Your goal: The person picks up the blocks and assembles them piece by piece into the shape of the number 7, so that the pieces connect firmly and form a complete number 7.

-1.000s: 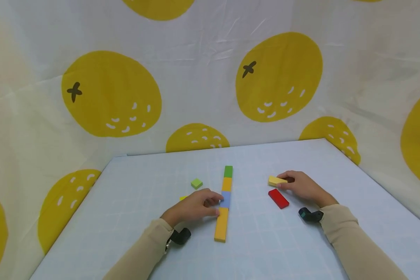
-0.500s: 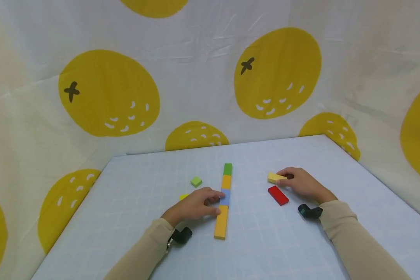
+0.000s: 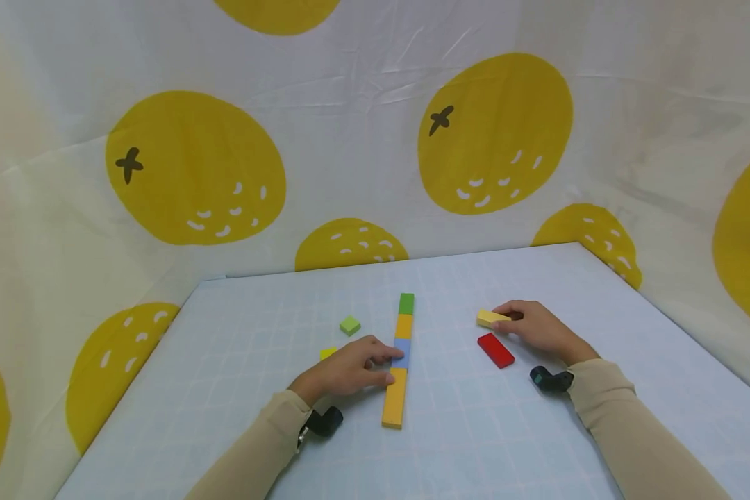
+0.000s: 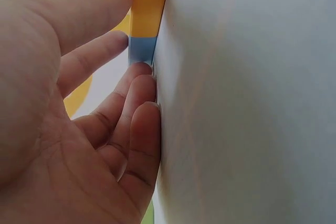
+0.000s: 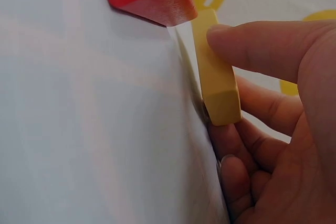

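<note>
Left hand (image 3: 348, 367) has its index finger a little farther across the blue block (image 3: 401, 362) than a second ago; right hand (image 3: 542, 332) much as it was.

Nearest: beige sleeves (image 3: 628, 420), black wrist cameras (image 3: 329, 421), pale checked bench (image 3: 456, 437). Then long orange block (image 3: 394, 404), near end of a row; left thumb touches its left edge, index finger on the adjoining blue block. Left fingers loose and parted, gripping nothing. Red block (image 3: 496, 351) lies flat near the right hand. Yellow block (image 3: 328, 353) partly hidden behind the left hand. Light green block (image 3: 350, 326) left of the row. Right hand pinches pale yellow block (image 3: 487, 318) between thumb and fingers, low at the bench; cannot tell if it touches. Shorter orange block (image 3: 404, 326), then green block (image 3: 407, 303), finish the row. Behind, cloth (image 3: 350, 69) printed with yellow fruit
</note>
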The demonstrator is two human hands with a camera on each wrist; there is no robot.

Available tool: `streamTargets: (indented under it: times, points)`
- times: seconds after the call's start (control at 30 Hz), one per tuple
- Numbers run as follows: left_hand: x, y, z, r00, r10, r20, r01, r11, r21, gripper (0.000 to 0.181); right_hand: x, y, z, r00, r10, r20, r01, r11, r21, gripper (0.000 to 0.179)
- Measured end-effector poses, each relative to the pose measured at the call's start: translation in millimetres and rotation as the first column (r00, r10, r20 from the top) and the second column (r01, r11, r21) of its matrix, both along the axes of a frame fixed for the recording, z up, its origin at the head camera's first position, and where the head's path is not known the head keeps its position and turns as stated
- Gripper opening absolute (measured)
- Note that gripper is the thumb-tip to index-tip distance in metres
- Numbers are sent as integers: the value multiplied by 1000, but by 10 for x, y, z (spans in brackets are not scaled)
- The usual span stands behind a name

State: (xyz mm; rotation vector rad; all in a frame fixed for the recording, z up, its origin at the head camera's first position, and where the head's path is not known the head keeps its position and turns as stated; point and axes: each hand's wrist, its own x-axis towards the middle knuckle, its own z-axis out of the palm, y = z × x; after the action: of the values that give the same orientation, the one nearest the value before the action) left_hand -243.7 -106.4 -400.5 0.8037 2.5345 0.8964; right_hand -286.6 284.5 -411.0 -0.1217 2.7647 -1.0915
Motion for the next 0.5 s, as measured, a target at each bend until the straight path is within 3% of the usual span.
streamTargets:
  times: [0.5]
  points:
    - [1, 6, -10, 1000, -8, 9, 8, 1000, 3, 48, -28, 26, 49, 999, -39, 28, 42, 991, -126, 55]
